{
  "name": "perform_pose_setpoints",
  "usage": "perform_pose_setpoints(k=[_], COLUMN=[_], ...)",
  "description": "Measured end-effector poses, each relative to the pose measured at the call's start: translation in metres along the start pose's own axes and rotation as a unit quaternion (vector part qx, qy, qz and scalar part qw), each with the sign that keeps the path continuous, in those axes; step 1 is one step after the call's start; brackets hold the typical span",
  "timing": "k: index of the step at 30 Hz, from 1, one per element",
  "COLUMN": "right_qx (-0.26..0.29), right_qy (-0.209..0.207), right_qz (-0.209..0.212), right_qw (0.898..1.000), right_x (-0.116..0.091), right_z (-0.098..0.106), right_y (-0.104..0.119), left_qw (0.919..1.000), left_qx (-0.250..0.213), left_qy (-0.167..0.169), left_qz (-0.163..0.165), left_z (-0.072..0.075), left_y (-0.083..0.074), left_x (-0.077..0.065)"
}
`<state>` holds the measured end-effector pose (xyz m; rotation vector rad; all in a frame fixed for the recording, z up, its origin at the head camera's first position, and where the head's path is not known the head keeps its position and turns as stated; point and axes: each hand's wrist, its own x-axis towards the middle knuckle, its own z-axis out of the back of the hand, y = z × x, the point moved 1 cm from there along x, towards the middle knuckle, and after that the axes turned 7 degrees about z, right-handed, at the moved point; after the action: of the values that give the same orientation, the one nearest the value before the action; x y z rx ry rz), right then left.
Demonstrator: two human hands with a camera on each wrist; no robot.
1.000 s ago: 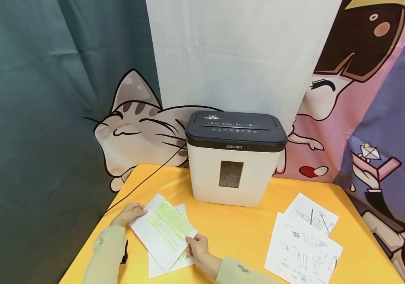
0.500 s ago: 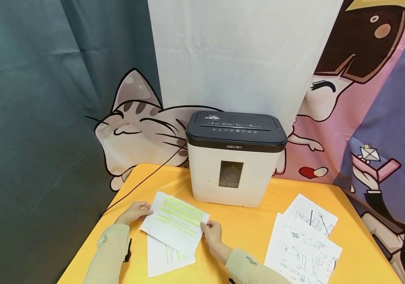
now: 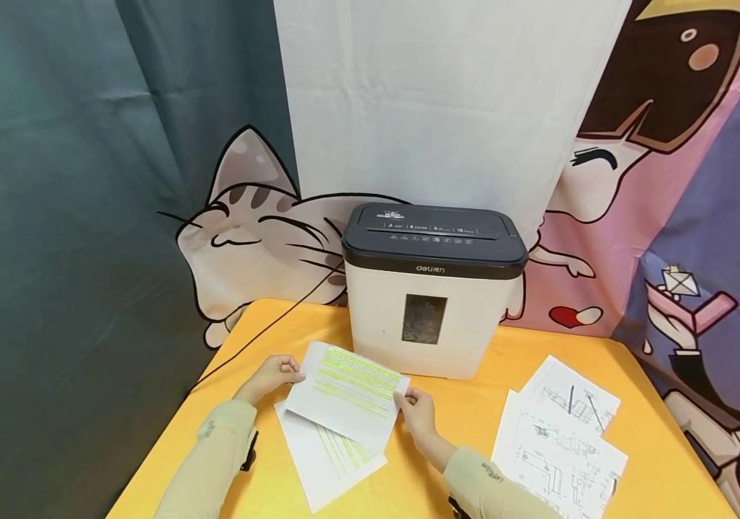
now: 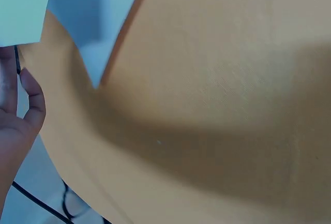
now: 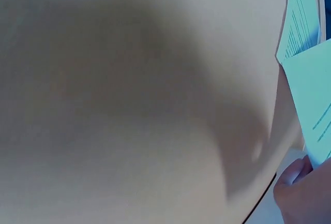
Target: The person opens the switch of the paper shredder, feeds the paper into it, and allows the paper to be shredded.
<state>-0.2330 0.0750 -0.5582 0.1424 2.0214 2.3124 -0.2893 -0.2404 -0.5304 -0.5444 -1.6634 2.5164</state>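
Observation:
A sheet of paper (image 3: 350,396) with lines highlighted yellow is held slightly above the table in the head view. My left hand (image 3: 272,376) pinches its left edge, and the fingers of my right hand (image 3: 418,417) pinch its right edge. Partly beneath it lies a second highlighted sheet (image 3: 327,468). Beyond the held paper stands a white paper shredder (image 3: 376,310) with a dark top and a slot. In the left wrist view the left hand (image 4: 20,105) is at the frame's edge by a paper corner; the right wrist view catches part of the right hand (image 5: 305,190).
Two overlapping sheets with printed drawings (image 3: 554,461) lie on the right of the yellow table (image 3: 447,447). A black cord (image 3: 259,335) runs from the shredder over the table's left edge. Printed curtains (image 3: 421,108) hang close behind.
Both hands have carried the upper sheet right and towards the shredder, turning it so its highlighted lines run more sideways. The lower sheet has shifted right and turned a little, and more of it shows.

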Motion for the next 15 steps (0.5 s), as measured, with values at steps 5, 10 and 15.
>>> perform_pose_setpoints(k=[5, 10, 15], right_qx=[0.030, 0.044, 0.030], right_qy=[0.008, 0.013, 0.010], right_qz=[0.006, 0.018, 0.037], right_qw=[1.000, 0.999, 0.999], right_x=[0.006, 0.012, 0.019], right_z=[0.012, 0.021, 0.031], right_y=[0.006, 0.010, 0.013], left_qw=[0.9999, 0.9996, 0.9989], left_qx=[-0.001, -0.010, -0.008], left_qy=[-0.012, 0.001, 0.017], left_qz=[-0.010, -0.026, -0.044], left_z=[-0.007, -0.014, -0.023], left_y=[-0.005, -0.010, -0.014], left_x=[0.007, 0.009, 0.010])
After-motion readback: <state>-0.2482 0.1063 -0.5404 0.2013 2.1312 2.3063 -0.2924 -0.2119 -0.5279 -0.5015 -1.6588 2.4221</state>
